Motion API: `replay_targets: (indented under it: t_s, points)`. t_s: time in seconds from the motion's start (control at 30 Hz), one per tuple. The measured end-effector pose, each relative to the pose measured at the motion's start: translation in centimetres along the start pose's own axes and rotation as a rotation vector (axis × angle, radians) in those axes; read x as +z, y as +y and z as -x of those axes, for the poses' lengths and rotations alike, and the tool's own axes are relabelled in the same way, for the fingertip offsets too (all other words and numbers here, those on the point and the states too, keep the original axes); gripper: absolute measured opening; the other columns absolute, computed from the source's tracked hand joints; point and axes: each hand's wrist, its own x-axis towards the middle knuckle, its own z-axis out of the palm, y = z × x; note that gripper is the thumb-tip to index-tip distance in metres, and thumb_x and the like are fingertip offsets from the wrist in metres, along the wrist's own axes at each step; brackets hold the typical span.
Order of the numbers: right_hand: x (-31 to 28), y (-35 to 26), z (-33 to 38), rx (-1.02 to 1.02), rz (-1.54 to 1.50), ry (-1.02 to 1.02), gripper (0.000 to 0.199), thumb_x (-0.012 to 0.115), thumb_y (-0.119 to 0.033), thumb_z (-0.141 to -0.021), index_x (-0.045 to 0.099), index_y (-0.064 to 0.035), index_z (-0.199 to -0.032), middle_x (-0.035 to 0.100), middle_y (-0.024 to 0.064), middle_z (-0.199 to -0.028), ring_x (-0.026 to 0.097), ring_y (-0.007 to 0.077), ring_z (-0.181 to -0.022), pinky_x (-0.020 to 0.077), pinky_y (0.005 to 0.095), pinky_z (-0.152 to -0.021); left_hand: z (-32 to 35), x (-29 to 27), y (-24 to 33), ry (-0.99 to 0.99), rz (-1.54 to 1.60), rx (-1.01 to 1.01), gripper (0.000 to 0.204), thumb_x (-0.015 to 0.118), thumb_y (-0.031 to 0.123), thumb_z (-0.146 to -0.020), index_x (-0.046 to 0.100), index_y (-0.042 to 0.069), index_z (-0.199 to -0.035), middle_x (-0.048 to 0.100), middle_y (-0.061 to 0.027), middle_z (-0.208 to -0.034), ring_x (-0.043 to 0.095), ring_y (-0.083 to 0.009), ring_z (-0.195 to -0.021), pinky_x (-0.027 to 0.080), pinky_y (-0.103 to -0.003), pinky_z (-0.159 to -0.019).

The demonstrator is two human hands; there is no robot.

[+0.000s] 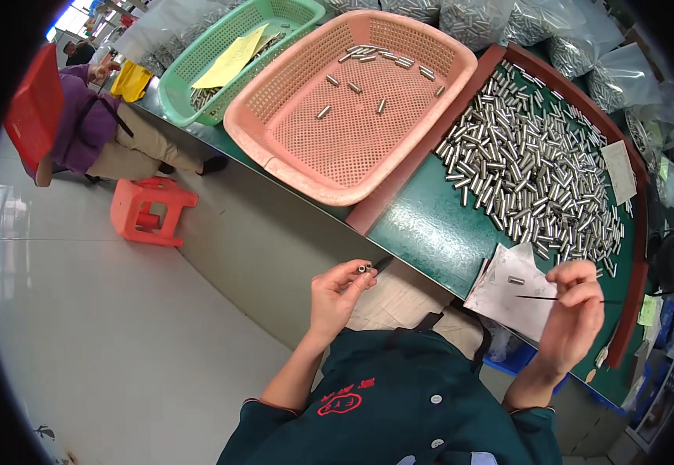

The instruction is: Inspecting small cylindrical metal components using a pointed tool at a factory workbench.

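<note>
In the head view, the left hand (335,296) pinches what look like two short metal tubes (365,269) at its fingertips, ends turned outward, probably so the bores stay exposed. The right hand (575,314) closes its fingers around a thin dark rod (534,297), whose free length points left over white paper sheets (510,304). A single metal cylinder (516,280) lies on them, apart from the loose pile (534,167). The reddish-brown rail (637,256) likely keeps that pile from rolling off. The pink mesh basket (337,147) holds scattered cylinders.

Silver cylinders (529,155), green tabletop (422,225), pink mesh-patterned basket (294,177), red stool (129,203).
</note>
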Motion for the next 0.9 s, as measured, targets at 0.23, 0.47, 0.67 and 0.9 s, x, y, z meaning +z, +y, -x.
replay_targets:
  t_s: [0.23,0.47,0.67,0.9]
  points:
    - [5.6,2.8,2.6,-0.187,0.073,-0.320,0.027,0.049,-0.020,-0.091,0.061,0.0023,-0.084,0.053,0.0089,-0.067,0.048,0.0180,-0.051,0.0373,0.0265,-0.044,0.5,0.1,0.3,0.006,0.034,-0.053,0.017,0.058,0.002,-0.085,0.059,-0.007,-0.098,0.065,-0.0101,-0.084,0.064,-0.0142,-0.074,0.052,-0.024,-0.067]
    - [8.2,4.4,3.8,-0.161,0.139,-0.362,0.012,0.061,0.003,-0.076,0.059,0.0035,-0.087,0.061,0.0127,-0.075,0.059,0.0237,-0.062,0.0467,0.0282,-0.053,1.1,-0.4,1.0,-0.042,0.112,-0.084,0.018,0.056,0.003,-0.086,0.058,-0.006,-0.101,0.064,-0.0110,-0.087,0.063,-0.0148,-0.075,0.051,-0.025,-0.068]
    - [9.7,5.2,4.5,-0.145,0.119,-0.353,0.018,0.064,0.008,-0.070,0.057,0.0018,-0.086,0.061,0.0131,-0.078,0.060,0.0247,-0.065,0.0479,0.0295,-0.058,1.7,-1.4,1.8,-0.140,0.556,-0.358,0.022,0.051,0.011,-0.090,0.055,-0.003,-0.106,0.063,-0.0109,-0.090,0.061,-0.0150,-0.076,0.050,-0.026,-0.071]
    - [10.5,6.4,5.4,-0.136,0.117,-0.359,0.014,0.064,0.005,-0.072,0.056,0.0016,-0.083,0.061,0.0133,-0.078,0.059,0.0258,-0.065,0.0476,0.0304,-0.058,2.7,-2.5,1.2,-0.165,0.494,-0.350,0.024,0.053,0.012,-0.089,0.054,-0.004,-0.107,0.063,-0.0103,-0.089,0.061,-0.0141,-0.076,0.050,-0.025,-0.070]
